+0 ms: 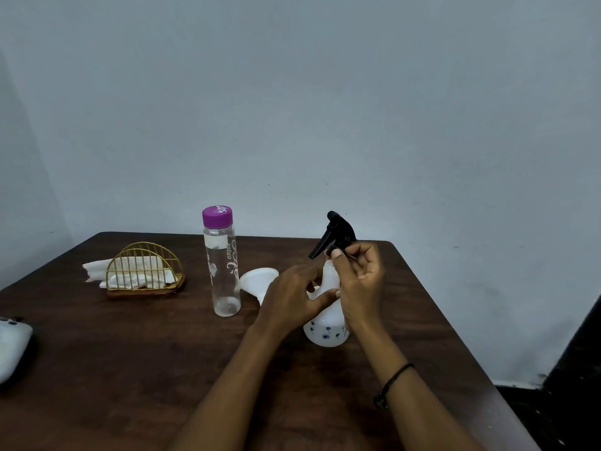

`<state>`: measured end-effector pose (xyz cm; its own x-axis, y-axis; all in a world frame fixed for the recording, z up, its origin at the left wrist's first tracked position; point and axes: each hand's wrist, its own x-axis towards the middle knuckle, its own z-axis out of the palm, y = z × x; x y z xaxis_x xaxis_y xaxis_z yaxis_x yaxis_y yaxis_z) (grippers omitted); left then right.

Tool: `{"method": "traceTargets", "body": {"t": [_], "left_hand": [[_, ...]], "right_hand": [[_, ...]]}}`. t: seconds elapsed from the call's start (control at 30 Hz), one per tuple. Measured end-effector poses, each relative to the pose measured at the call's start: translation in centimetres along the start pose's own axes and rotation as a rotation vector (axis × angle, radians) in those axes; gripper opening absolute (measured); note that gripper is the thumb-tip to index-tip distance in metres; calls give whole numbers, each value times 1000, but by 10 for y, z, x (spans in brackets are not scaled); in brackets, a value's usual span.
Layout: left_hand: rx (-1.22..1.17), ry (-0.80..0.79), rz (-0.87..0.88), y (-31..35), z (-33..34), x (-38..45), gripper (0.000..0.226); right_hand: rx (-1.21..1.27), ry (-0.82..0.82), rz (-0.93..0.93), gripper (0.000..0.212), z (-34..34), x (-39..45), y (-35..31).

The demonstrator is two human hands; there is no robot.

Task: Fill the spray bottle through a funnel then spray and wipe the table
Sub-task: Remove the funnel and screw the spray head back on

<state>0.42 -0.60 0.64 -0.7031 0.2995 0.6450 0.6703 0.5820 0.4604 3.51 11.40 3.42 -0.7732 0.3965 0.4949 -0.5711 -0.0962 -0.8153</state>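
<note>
Spray bottle sits upright on the table; left hand grips its body, right hand pinches the black trigger head; I'd hold the base firm and twist slowly.

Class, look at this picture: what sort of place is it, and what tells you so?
Probably a plain room at home: a dark wooden table against a bare wall, with a wire napkin holder and a water bottle.

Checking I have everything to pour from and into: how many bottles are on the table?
2. The clear water bottle with the purple cap stands mid-table; the white spray bottle stands to its right, held by both hands.
</note>
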Motion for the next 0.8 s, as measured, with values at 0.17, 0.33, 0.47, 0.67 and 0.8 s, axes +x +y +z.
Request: {"method": "traceTargets", "body": {"t": [0.17, 0.33, 0.47, 0.67, 0.8], "left_hand": [[6, -7, -20, -1, 1, 0, 46], [25, 7, -58, 2, -1, -2, 45], [14, 15, -65, 4, -2, -2, 37], [-41, 17, -72, 4, -3, -2, 44], [-60, 20, -65, 4, -2, -2, 49]], "right_hand": [[59, -13, 126, 30, 1, 6, -3], [-26, -55, 95, 34, -2, 9, -10], [-68, -104, 85, 27, -4, 9, -11], [-171, -177, 93, 25, -4, 7, -8], [-209, -196, 161, 22, -7, 7, -3]]}}
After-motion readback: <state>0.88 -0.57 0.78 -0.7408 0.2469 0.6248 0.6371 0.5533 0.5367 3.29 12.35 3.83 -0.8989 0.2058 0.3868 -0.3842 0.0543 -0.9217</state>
